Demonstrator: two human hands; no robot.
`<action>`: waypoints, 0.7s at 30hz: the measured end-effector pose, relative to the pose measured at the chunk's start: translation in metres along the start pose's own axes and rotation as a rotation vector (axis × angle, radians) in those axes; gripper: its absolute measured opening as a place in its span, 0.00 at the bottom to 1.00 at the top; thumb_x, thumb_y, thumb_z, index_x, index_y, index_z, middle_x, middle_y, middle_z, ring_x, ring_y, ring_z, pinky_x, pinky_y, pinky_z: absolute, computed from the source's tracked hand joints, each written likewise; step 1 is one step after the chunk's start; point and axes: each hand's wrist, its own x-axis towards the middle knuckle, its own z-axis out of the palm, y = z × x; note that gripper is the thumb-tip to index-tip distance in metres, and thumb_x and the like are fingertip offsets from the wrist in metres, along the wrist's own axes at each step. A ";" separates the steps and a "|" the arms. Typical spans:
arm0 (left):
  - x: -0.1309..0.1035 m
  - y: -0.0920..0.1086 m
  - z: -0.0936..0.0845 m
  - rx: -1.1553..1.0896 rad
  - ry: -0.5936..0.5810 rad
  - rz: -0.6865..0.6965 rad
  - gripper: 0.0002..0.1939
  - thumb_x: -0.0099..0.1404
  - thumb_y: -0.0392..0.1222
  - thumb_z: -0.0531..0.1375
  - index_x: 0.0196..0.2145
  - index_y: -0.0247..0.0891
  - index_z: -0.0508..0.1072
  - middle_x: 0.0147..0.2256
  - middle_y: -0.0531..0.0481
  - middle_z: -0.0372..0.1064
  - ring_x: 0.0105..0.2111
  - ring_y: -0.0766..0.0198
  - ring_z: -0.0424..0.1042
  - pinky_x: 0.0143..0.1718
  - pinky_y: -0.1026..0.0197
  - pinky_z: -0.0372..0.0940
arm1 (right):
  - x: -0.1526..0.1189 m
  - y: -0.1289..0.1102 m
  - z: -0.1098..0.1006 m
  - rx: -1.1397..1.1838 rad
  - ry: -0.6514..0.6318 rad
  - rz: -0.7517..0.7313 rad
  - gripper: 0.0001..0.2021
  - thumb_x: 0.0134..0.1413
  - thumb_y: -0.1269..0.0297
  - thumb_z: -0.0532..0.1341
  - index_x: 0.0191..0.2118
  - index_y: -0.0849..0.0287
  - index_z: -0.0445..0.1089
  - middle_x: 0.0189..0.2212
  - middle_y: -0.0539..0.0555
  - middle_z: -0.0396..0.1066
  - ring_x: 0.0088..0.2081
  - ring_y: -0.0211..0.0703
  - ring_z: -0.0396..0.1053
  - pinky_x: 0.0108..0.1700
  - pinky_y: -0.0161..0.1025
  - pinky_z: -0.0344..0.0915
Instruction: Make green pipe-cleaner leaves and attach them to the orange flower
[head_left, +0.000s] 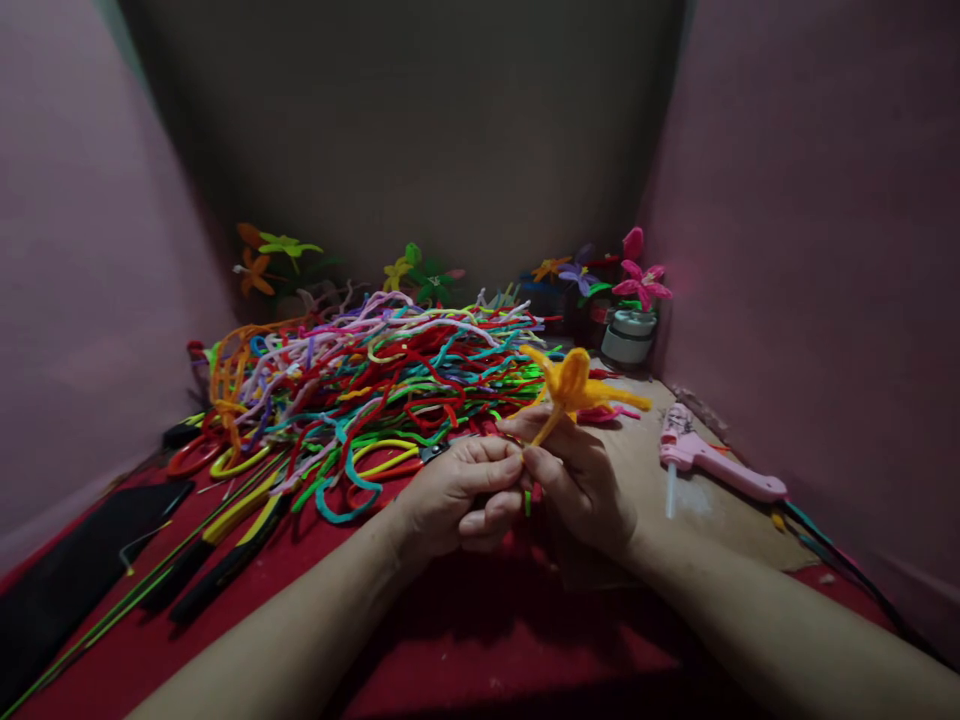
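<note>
An orange pipe-cleaner flower [570,383] stands above my fingers in the middle, its petals spread and its stem slanting down to my fingertips. My right hand [585,488] is closed, with thumb and fingers pinching that stem. Against it, my left hand [465,492] is closed too, thumb and forefinger pinched at the stem's lower end. The fingers hide the bottom of the stem. Just behind my left hand lie pliers with red and yellow handles [386,460] and a curled teal pipe cleaner [349,505].
A big heap of coloured pipe cleaners [390,370] fills the back. A pink glue gun [720,468] lies on a cardboard sheet [697,520] at right. Yellow-and-black pliers [232,540] and a black flat object [82,550] are at left. Finished flowers [641,285] stand along the wall.
</note>
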 end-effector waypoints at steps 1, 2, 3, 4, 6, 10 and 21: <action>0.000 0.000 0.000 -0.003 0.003 0.001 0.08 0.61 0.40 0.55 0.27 0.33 0.66 0.13 0.58 0.57 0.07 0.78 0.46 0.08 0.74 0.47 | 0.000 0.000 0.000 0.014 -0.007 0.006 0.14 0.54 0.70 0.53 0.46 0.57 0.69 0.39 0.55 0.71 0.44 0.44 0.66 0.48 0.42 0.62; 0.000 -0.001 0.000 -0.007 0.004 0.004 0.08 0.61 0.40 0.55 0.27 0.33 0.66 0.13 0.58 0.57 0.07 0.78 0.45 0.08 0.74 0.47 | -0.001 0.000 0.001 0.036 -0.014 0.013 0.14 0.55 0.69 0.53 0.46 0.56 0.69 0.39 0.55 0.71 0.44 0.44 0.67 0.48 0.43 0.62; 0.000 -0.001 0.000 -0.010 0.003 0.003 0.09 0.60 0.41 0.55 0.27 0.33 0.66 0.13 0.58 0.56 0.07 0.78 0.45 0.08 0.74 0.47 | -0.001 0.000 0.001 0.066 -0.022 0.022 0.15 0.55 0.69 0.52 0.46 0.55 0.69 0.39 0.54 0.71 0.44 0.44 0.67 0.48 0.43 0.62; 0.000 -0.002 -0.001 -0.014 -0.001 0.002 0.09 0.60 0.42 0.55 0.27 0.33 0.67 0.12 0.58 0.56 0.07 0.78 0.45 0.08 0.74 0.47 | -0.001 0.000 0.002 0.101 -0.028 0.035 0.15 0.55 0.69 0.52 0.46 0.54 0.69 0.39 0.54 0.71 0.43 0.44 0.67 0.48 0.43 0.62; -0.002 -0.003 -0.001 -0.037 -0.010 -0.006 0.09 0.59 0.43 0.56 0.27 0.33 0.68 0.11 0.59 0.53 0.07 0.78 0.43 0.07 0.74 0.47 | -0.001 0.000 0.004 0.179 -0.032 0.074 0.14 0.56 0.67 0.52 0.46 0.53 0.69 0.39 0.54 0.71 0.42 0.43 0.67 0.47 0.43 0.62; -0.006 -0.005 -0.006 -0.090 -0.010 -0.003 0.08 0.58 0.43 0.58 0.29 0.34 0.69 0.10 0.61 0.51 0.07 0.78 0.43 0.07 0.74 0.48 | 0.002 -0.004 0.009 0.270 -0.018 0.122 0.13 0.55 0.65 0.53 0.45 0.52 0.70 0.37 0.53 0.70 0.42 0.43 0.66 0.46 0.42 0.63; -0.007 -0.006 -0.009 -0.098 -0.026 -0.029 0.07 0.58 0.42 0.58 0.31 0.36 0.70 0.12 0.60 0.51 0.08 0.79 0.42 0.09 0.74 0.49 | 0.002 -0.005 0.003 0.242 -0.089 0.115 0.13 0.55 0.66 0.53 0.44 0.54 0.69 0.35 0.52 0.72 0.39 0.40 0.68 0.45 0.39 0.64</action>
